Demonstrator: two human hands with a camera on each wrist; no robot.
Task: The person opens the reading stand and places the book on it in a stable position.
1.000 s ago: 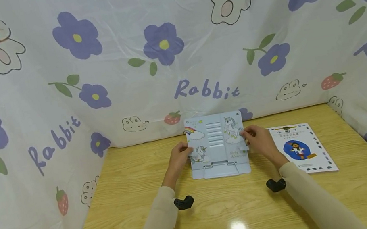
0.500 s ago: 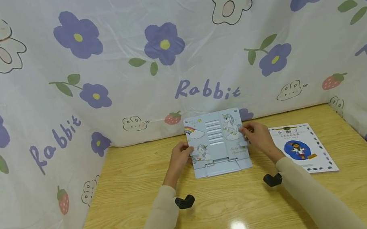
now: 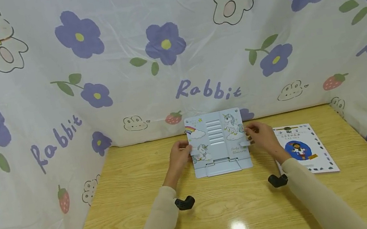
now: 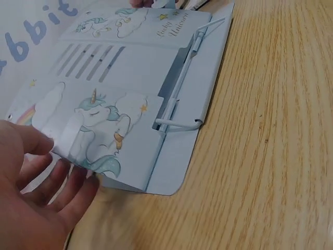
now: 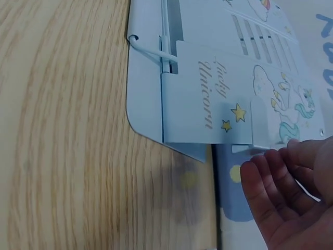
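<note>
A pale blue book stand printed with unicorns stands tilted back at the table's far side. Its wire ledge faces the front. My left hand holds the stand's left edge, thumb at the front and fingers curving behind, close to a small page clip. At the opposite edge my right hand has loosely bent fingers; its thumb and fingertips are at the rim beside the other page clip. Whether they press on the back is hidden.
A thin white booklet with a blue picture lies to the right, partly behind the right forearm. The wooden table ends at a hanging rabbit-print cloth close behind the stand. A black wrist device sits under each forearm.
The book stand's top has risen a little and its base has shifted slightly backward. My right hand has drawn slightly right, its thumb coming off the front face. The left hand stays at its edge.
</note>
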